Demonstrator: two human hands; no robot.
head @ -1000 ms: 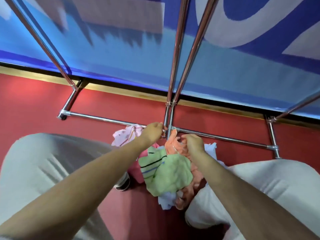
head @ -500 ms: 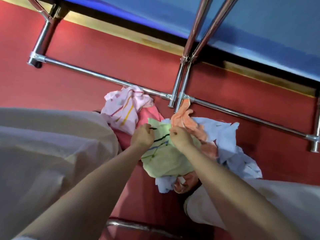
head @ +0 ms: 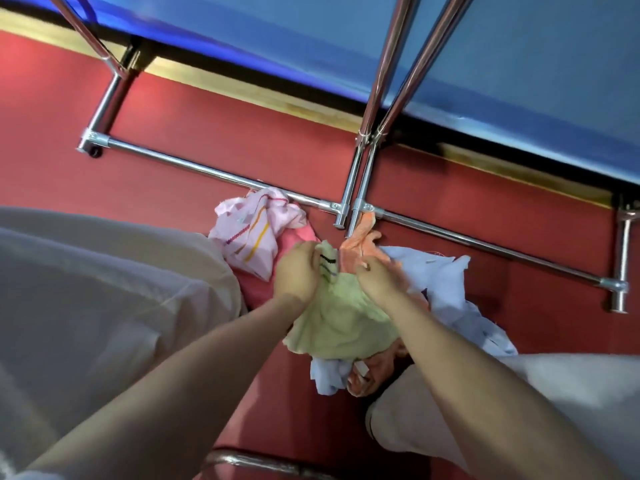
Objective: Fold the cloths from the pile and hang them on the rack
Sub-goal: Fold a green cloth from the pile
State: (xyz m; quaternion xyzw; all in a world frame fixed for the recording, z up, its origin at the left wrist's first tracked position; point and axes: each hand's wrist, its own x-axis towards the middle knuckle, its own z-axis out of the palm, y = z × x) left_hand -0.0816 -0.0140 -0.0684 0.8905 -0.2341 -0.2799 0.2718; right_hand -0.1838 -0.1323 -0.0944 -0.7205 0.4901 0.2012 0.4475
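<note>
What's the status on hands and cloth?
Left hand and right hand both gripping green cloth atop the pile. Not folded yet. Rack bar bare, nothing blocking.

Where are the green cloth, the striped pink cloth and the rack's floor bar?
green cloth (head: 341, 323): head view, on its bunched middle below the hands.
striped pink cloth (head: 249, 233): head view, on its striped centre.
floor bar (head: 194, 169): head view, on the left stretch of the tube.
</note>
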